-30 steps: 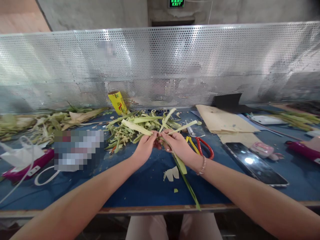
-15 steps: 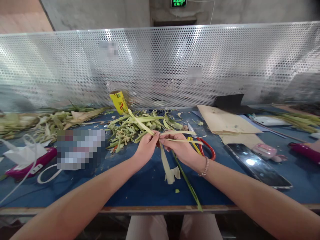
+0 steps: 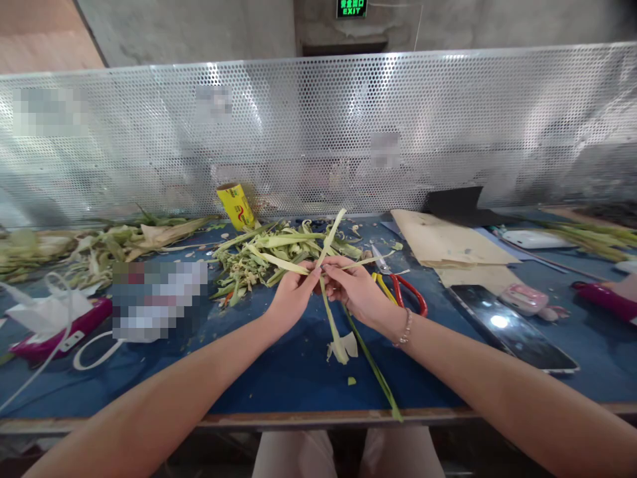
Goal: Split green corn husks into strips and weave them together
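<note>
My left hand (image 3: 293,292) and my right hand (image 3: 354,285) meet above the middle of the blue table, fingertips nearly touching. Both are closed on pale green leaf strips (image 3: 330,242) that cross between the fingers. One strip points up, one sticks out to the left, a thin one to the right, and one hangs down over a pale scrap. Fingers hide the crossing itself. Beneath my right hand a long green stalk (image 3: 373,365) slants to the table's front edge. Scissors with red and yellow handles (image 3: 411,292) lie just right of that hand.
Behind my hands spreads a pile of green leaves (image 3: 249,265) beside a yellow tube (image 3: 235,207). A phone (image 3: 512,328) and brown paper (image 3: 448,239) lie right. A magenta power strip (image 3: 92,318) with cables lies left. A perforated metal screen (image 3: 308,133) stands behind.
One strip now stands upright between my hands, and the left strip has swung lower. Only one strip now shows to the right, where two were. Both hands have stayed closed in nearly the same place.
</note>
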The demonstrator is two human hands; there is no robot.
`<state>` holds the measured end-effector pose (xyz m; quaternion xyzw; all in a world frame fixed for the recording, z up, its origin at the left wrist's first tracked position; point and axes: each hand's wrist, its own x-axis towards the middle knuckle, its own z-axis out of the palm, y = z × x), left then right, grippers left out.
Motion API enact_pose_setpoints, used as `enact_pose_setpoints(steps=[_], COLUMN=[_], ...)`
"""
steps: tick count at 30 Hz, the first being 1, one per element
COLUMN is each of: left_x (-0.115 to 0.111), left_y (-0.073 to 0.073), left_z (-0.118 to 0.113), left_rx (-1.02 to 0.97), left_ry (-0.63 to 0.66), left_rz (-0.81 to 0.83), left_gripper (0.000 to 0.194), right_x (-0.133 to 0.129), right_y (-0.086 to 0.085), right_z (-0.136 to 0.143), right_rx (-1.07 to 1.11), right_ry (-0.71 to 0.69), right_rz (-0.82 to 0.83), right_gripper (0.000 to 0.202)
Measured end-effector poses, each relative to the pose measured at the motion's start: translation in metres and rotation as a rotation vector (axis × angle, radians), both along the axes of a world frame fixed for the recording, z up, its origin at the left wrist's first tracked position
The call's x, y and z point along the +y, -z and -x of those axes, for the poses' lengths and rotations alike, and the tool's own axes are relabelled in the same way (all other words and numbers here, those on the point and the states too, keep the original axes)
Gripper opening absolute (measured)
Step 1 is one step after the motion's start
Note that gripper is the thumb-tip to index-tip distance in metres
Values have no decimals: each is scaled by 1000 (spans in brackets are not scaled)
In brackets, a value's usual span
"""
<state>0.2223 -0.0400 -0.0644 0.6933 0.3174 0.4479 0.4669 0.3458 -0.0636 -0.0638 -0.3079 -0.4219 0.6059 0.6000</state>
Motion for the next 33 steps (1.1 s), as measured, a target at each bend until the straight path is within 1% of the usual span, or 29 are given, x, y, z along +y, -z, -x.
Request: enact_pose_setpoints(steps=[4, 9, 11, 13, 15, 18, 21, 25, 28, 31, 33], left_x=[3, 10, 13, 14, 14, 13, 12, 9, 5, 3, 3], left_y=[4, 11, 14, 16, 16, 14, 12, 8, 4, -1, -2], left_z=[-1, 0, 1, 2, 2, 2, 2, 3, 2, 1, 2], left_rx=[-66, -104, -118, -129, -128, -107, -76, -25, -59, -131, -141], left_ry=[25, -48, -85, -106, -107, -97, -128, -205, -191, -158, -176], left_rz=[40, 34, 51, 77, 93, 83, 51, 15, 94, 186, 214], left_gripper=[19, 19, 20, 20, 20, 20, 21, 19, 18, 18, 17], right_x=[1, -2, -2, -2, 0, 3, 4, -1, -6, -7, -7], right_y=[1, 0, 0, 0, 1, 3, 3, 2, 1, 1, 2], right_z=[1, 2, 3, 3, 2, 0, 0, 3, 6, 7, 7], right_rx=[-3, 11, 30, 31, -29, -181, -261, -319, -335, -338, -378], right_ry=[-30, -37, -41, -17, 4, -22, -40, -98, -158, -164, -163], right_rz=[-5, 13, 56, 117, 178, 224, 182, 98, 44, -4, -37], right_gripper=[26, 24, 24, 22, 25, 36, 37, 23, 16, 19, 20])
